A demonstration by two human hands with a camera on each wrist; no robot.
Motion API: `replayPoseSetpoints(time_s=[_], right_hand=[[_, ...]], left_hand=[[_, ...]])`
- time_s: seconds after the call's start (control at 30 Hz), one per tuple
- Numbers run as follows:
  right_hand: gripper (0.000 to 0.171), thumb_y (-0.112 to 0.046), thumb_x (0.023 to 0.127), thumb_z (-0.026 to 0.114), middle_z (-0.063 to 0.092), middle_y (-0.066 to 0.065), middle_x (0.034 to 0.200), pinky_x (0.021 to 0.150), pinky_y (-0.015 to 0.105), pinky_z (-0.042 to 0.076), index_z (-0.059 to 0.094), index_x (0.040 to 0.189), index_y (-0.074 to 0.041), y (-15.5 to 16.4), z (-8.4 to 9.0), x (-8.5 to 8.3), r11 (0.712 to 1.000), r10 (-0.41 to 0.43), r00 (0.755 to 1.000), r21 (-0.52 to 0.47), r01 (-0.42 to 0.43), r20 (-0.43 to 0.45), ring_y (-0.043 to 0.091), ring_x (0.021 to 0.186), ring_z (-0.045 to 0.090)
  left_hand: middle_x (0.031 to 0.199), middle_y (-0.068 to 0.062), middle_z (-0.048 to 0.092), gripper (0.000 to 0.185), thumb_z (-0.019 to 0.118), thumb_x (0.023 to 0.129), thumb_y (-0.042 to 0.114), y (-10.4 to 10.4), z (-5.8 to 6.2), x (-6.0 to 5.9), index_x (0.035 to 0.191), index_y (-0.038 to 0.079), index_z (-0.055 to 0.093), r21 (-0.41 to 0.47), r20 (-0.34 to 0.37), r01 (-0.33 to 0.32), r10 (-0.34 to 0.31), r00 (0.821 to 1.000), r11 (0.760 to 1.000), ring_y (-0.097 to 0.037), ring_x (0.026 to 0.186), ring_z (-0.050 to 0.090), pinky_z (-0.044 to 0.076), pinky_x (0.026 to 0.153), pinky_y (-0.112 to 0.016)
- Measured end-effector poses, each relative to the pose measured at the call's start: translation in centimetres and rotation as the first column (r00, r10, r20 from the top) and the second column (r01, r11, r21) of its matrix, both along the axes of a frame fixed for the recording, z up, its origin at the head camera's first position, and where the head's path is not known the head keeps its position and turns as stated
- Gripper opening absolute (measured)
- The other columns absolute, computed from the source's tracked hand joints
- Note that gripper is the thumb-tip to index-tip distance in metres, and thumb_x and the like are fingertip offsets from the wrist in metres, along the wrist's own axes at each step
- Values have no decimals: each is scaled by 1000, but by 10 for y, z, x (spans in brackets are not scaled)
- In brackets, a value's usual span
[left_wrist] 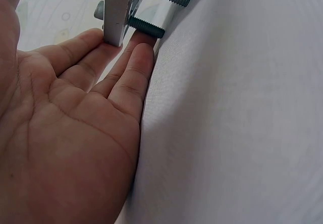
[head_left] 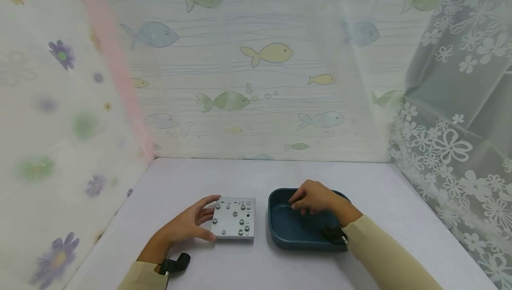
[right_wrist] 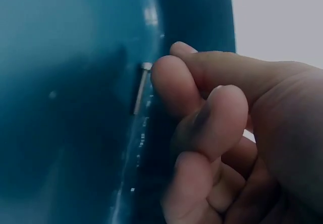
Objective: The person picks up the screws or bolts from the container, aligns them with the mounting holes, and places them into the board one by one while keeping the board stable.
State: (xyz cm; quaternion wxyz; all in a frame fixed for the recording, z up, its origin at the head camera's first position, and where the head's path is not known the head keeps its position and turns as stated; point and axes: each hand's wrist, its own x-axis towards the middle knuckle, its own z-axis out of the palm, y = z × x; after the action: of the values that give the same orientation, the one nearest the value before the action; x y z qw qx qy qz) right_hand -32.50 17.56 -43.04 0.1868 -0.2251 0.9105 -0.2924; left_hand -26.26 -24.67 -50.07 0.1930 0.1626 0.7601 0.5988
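A square metal plate (head_left: 234, 219) studded with bolts lies on the table. My left hand (head_left: 188, 225) rests at its left side, thumb by the near corner and index finger by the far corner. In the left wrist view the straight fingers (left_wrist: 126, 77) press against the plate's edge (left_wrist: 117, 12), which stands raised on threaded bolts (left_wrist: 146, 27). My right hand (head_left: 314, 197) reaches into a dark blue tray (head_left: 280, 232). Its curled fingertips (right_wrist: 169, 82) pinch the head end of a small silver bolt (right_wrist: 142, 90) against the tray's inner wall (right_wrist: 75, 108).
The pale table (head_left: 248, 174) is walled in by patterned curtains: fish at the back (head_left: 264, 54), flowers on the left (head_left: 60, 54), lace on the right (head_left: 452, 143). A black wrist strap (head_left: 176, 264) shows on each arm.
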Motion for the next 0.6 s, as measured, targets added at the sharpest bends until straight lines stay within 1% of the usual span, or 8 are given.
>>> replayPoseSetpoints(time_s=[0.2, 0.27, 0.43, 0.6], right_hand=[[16, -18, 92, 78, 72, -3, 67, 47, 26, 55, 83, 107, -16, -3, -8, -3, 999, -2, 1000, 45, 3, -7, 12, 50, 63], [15, -17, 91, 79, 72, -2, 67, 47, 27, 55, 83, 105, -15, -4, -10, -2, 999, -4, 1000, 41, 5, -21, 13, 50, 63], [13, -13, 89, 80, 73, -2, 67, 47, 27, 55, 83, 102, -13, -6, -13, -1, 1000, -3, 999, 22, 4, -54, 14, 52, 64], [10, -12, 87, 82, 73, -3, 68, 47, 27, 54, 84, 97, -13, -8, -19, -3, 1000, -6, 996, 8, 7, -89, 15, 56, 67]], left_hand=[[165, -16, 37, 119, 92, 72, 4, 1, 3, 3, 166, 18, 20, 25, 2, 28, -28, 1000, 999, -35, 149, 43, 51, 110, -24], [165, -18, 37, 119, 92, 72, 4, 2, 3, 3, 166, 17, 20, 27, -2, 30, -30, 1000, 999, -36, 149, 43, 51, 110, -24], [165, -17, 37, 120, 93, 70, 4, 3, 5, 3, 165, 18, 21, 21, -3, 20, -20, 1000, 1000, -35, 149, 43, 51, 111, -27], [165, -17, 36, 120, 93, 70, 4, 2, 5, 3, 165, 18, 22, 14, -9, 21, -21, 1000, 1000, -36, 149, 43, 51, 112, -28]])
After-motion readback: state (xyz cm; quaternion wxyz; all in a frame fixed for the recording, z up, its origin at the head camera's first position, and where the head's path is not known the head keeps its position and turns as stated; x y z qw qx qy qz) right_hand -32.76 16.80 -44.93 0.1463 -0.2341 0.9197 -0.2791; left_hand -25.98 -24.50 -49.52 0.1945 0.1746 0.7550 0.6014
